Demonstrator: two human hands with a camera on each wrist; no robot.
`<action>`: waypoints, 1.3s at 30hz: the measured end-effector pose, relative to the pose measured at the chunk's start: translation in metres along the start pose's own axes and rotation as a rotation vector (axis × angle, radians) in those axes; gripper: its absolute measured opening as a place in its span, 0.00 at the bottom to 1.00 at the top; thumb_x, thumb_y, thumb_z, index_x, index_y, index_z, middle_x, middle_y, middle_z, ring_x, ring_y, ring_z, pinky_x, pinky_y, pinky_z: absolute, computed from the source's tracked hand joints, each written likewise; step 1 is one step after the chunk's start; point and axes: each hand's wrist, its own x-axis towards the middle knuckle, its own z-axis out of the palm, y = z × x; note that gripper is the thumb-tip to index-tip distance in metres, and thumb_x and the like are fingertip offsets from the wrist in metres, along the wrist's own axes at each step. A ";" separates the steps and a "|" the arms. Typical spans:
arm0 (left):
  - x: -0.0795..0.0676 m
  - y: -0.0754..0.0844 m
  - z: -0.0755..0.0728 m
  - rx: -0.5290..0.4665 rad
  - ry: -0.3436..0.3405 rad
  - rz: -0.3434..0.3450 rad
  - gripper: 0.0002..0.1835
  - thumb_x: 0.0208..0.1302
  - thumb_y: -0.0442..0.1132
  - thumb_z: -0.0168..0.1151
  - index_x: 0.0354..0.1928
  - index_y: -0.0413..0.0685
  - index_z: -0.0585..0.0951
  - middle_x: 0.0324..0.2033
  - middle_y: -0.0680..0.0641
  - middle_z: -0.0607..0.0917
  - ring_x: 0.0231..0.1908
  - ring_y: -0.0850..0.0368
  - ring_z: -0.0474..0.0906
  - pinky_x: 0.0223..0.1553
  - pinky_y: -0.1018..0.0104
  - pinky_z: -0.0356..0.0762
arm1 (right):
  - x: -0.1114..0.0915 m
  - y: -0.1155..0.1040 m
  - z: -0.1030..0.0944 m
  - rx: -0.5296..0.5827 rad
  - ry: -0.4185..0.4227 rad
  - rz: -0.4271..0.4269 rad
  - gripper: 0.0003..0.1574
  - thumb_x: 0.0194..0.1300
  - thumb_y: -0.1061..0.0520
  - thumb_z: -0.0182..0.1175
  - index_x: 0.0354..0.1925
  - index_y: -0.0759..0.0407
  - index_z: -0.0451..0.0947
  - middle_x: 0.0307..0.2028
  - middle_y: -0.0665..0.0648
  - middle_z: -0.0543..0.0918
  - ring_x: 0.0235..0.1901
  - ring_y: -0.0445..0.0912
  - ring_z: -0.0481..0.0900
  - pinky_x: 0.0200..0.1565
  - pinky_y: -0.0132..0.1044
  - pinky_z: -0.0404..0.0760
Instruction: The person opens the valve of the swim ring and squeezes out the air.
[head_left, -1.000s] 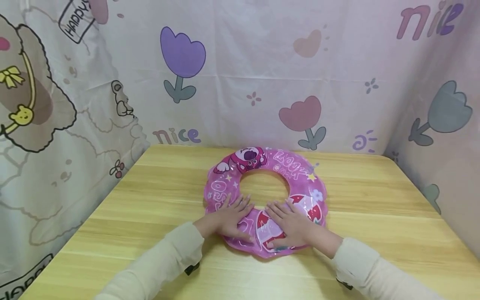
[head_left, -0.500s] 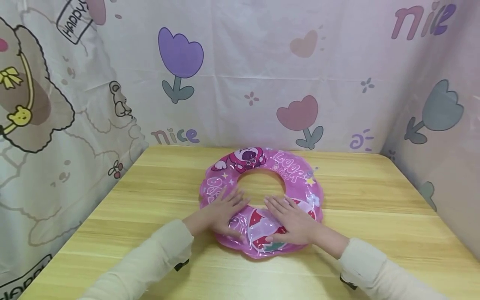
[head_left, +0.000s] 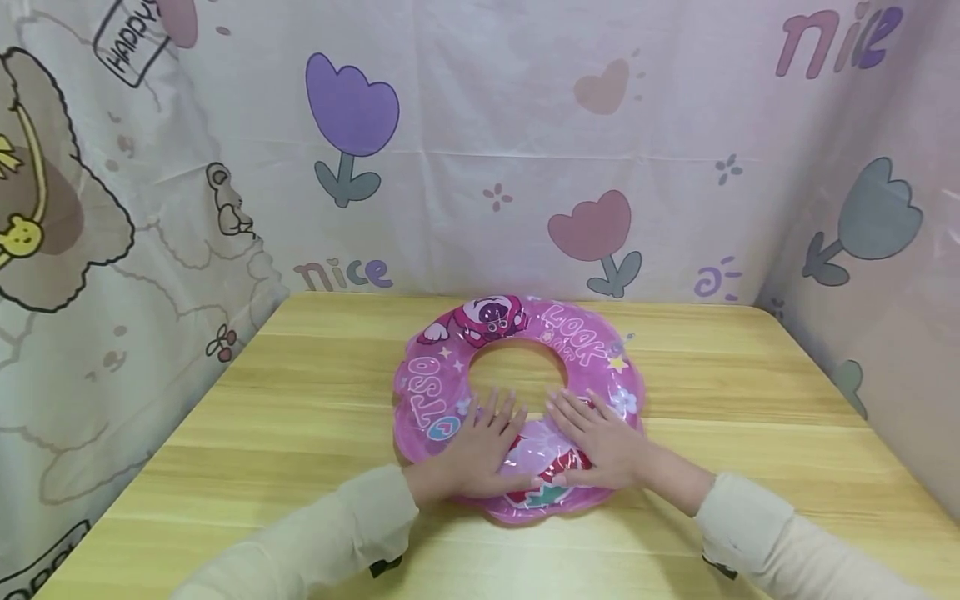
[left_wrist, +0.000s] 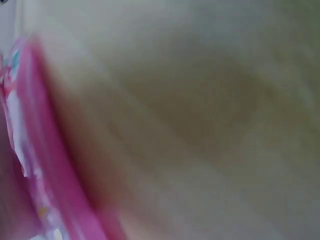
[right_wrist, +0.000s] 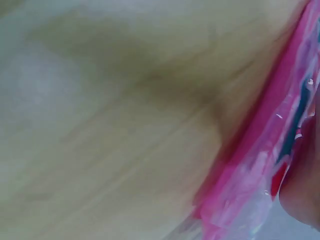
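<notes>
A pink inflatable swim ring lies flat on the table, printed with a bear, letters, stars and a strawberry pattern. My left hand rests on its near left part with the fingers spread. On the near right part lies my right hand, palm down, fingers straight. The two thumbs point toward each other and almost meet over the strawberry print. In the left wrist view the ring's pink edge shows at the left. The right wrist view has the same kind of edge at its right side.
The wood-grain table extends on all sides of the ring. Behind it hangs a cloth printed with tulips and words, and more printed cloth covers the left side.
My left hand first shifted slightly left, then moved right along the ring toward my right hand, uncovering letters on the ring's left side. The right hand stays on the ring, slightly farther right.
</notes>
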 end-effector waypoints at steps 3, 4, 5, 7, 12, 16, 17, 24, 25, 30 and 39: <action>0.000 0.004 0.006 0.031 0.007 -0.030 0.51 0.56 0.74 0.41 0.72 0.47 0.50 0.73 0.39 0.43 0.72 0.38 0.35 0.69 0.38 0.36 | -0.002 -0.002 0.004 0.016 -0.028 0.014 0.56 0.59 0.26 0.47 0.69 0.64 0.53 0.71 0.64 0.52 0.70 0.59 0.50 0.68 0.59 0.49; 0.000 0.004 0.008 0.043 0.009 -0.034 0.51 0.56 0.75 0.41 0.72 0.48 0.50 0.73 0.39 0.43 0.72 0.38 0.35 0.69 0.38 0.36 | -0.003 -0.002 0.005 0.027 -0.038 0.023 0.56 0.59 0.27 0.48 0.69 0.64 0.52 0.71 0.64 0.52 0.70 0.59 0.49 0.68 0.58 0.49; 0.000 0.004 0.009 0.054 0.013 -0.033 0.51 0.55 0.75 0.41 0.72 0.48 0.50 0.73 0.39 0.44 0.72 0.38 0.36 0.68 0.37 0.36 | -0.003 -0.002 0.006 0.035 -0.048 0.032 0.56 0.59 0.27 0.48 0.69 0.64 0.52 0.71 0.64 0.52 0.71 0.58 0.49 0.68 0.58 0.48; 0.000 0.004 0.011 0.072 0.018 -0.029 0.52 0.55 0.75 0.41 0.72 0.48 0.49 0.73 0.38 0.43 0.72 0.38 0.35 0.68 0.36 0.36 | -0.003 -0.003 0.007 0.040 -0.050 0.040 0.56 0.59 0.27 0.49 0.69 0.64 0.52 0.71 0.64 0.52 0.71 0.58 0.49 0.68 0.58 0.48; 0.000 0.003 0.015 0.084 0.017 -0.026 0.52 0.54 0.75 0.43 0.72 0.48 0.49 0.72 0.38 0.43 0.71 0.36 0.35 0.66 0.33 0.38 | -0.002 -0.002 0.010 0.016 -0.043 0.031 0.56 0.59 0.26 0.48 0.69 0.64 0.53 0.71 0.64 0.54 0.70 0.58 0.50 0.68 0.59 0.50; 0.000 0.004 0.017 0.107 0.002 -0.035 0.52 0.54 0.76 0.41 0.73 0.48 0.49 0.73 0.38 0.42 0.71 0.36 0.35 0.66 0.32 0.39 | -0.001 -0.001 0.012 0.000 -0.034 0.013 0.57 0.59 0.25 0.46 0.68 0.64 0.55 0.70 0.65 0.55 0.70 0.59 0.52 0.67 0.59 0.51; 0.001 0.004 0.017 0.113 -0.002 -0.037 0.52 0.54 0.76 0.41 0.73 0.48 0.49 0.73 0.38 0.42 0.71 0.36 0.35 0.66 0.32 0.38 | 0.000 0.000 0.012 -0.006 -0.032 0.010 0.57 0.59 0.25 0.46 0.68 0.65 0.55 0.70 0.65 0.56 0.70 0.59 0.53 0.67 0.59 0.52; 0.002 0.006 0.015 0.138 -0.048 -0.060 0.52 0.54 0.77 0.39 0.73 0.50 0.49 0.73 0.40 0.43 0.72 0.38 0.37 0.67 0.34 0.38 | 0.002 -0.001 0.013 -0.012 -0.094 0.032 0.56 0.59 0.26 0.46 0.69 0.64 0.54 0.70 0.64 0.54 0.70 0.58 0.51 0.68 0.57 0.50; 0.002 0.006 0.014 0.134 -0.054 -0.063 0.52 0.54 0.77 0.39 0.73 0.50 0.49 0.73 0.41 0.43 0.72 0.38 0.37 0.67 0.34 0.38 | 0.003 -0.001 0.014 -0.013 -0.106 0.036 0.56 0.59 0.26 0.46 0.69 0.64 0.53 0.71 0.64 0.54 0.71 0.57 0.51 0.68 0.57 0.49; 0.002 0.008 0.010 0.125 -0.081 -0.070 0.51 0.54 0.76 0.40 0.72 0.50 0.50 0.73 0.41 0.45 0.72 0.38 0.38 0.68 0.35 0.37 | 0.003 -0.001 0.013 -0.013 -0.141 0.042 0.56 0.59 0.25 0.46 0.69 0.64 0.52 0.71 0.63 0.53 0.71 0.57 0.50 0.69 0.56 0.49; 0.003 0.011 0.007 0.205 -0.132 -0.091 0.52 0.53 0.79 0.38 0.72 0.53 0.50 0.73 0.43 0.45 0.72 0.40 0.39 0.68 0.37 0.38 | 0.004 -0.003 0.010 0.006 -0.177 0.056 0.56 0.59 0.26 0.47 0.69 0.63 0.53 0.71 0.63 0.52 0.71 0.57 0.49 0.69 0.56 0.49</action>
